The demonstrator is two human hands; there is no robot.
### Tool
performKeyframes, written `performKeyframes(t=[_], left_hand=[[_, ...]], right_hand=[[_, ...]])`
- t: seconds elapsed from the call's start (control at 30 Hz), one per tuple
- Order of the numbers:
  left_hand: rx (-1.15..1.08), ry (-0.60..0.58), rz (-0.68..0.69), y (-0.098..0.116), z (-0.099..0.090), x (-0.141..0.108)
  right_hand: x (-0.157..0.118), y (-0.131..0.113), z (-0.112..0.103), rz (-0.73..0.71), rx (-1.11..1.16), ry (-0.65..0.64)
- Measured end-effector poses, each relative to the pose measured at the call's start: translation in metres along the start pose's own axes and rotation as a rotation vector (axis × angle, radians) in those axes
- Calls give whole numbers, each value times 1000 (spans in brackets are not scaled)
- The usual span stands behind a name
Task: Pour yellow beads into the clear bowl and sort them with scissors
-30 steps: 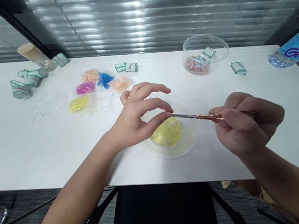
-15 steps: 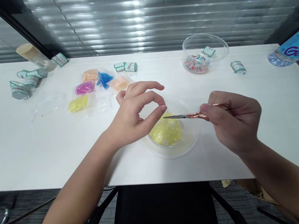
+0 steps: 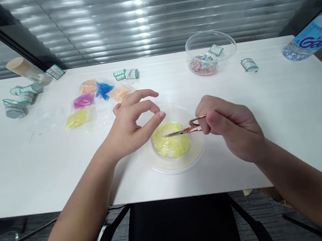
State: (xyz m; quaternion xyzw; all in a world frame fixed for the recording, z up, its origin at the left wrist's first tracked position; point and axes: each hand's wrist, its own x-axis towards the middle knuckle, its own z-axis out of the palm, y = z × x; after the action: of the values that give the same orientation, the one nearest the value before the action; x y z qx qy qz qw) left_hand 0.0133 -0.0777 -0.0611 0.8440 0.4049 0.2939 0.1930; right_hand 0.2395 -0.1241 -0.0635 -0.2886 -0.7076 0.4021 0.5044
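My right hand (image 3: 233, 127) is closed on the handles of small copper-coloured scissors (image 3: 188, 130), whose blades point left over the clear bowl (image 3: 182, 166). Inside that bowl lies a mass of yellow pieces (image 3: 170, 147). Above the bowl's left side is my left hand (image 3: 135, 126), its fingers curved and thumb tip near the index fingertip. I cannot make out whether anything is between them.
Bags of yellow (image 3: 76, 118), magenta (image 3: 83, 101), orange and blue (image 3: 103, 90) pieces lie at centre-left. Behind to the right stands a clear tub (image 3: 212, 60) of mixed pieces. A bottle (image 3: 310, 38) is at far right, small jars (image 3: 15, 108) at far left.
The view has shifted somewhat. My right hand and the scissors have moved left and nearer to me, so the blades are now lower than my left fingertips. My left hand keeps its shape.
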Motion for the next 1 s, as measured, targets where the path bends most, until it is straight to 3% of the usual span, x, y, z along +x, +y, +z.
performKeyframes(t=[0.3,0.43,0.67,0.8,1.0], left_hand=[[-134,-1,-33,-8,0,1],[-259,-78,-48,-10,0,1],[-586,-195,-201,-10,-3,1],[-731,-218,-170,-14,0,3],[-918,-194,-202,-19,6,5]], right_hand=[[2,-1,-9,-50,-61,3],[4,1,-10,-99,-59,-37],[35,-5,-2,-120,12,-262],[59,-7,5,-114,-12,-435],[71,-4,18,-124,-155,-513]])
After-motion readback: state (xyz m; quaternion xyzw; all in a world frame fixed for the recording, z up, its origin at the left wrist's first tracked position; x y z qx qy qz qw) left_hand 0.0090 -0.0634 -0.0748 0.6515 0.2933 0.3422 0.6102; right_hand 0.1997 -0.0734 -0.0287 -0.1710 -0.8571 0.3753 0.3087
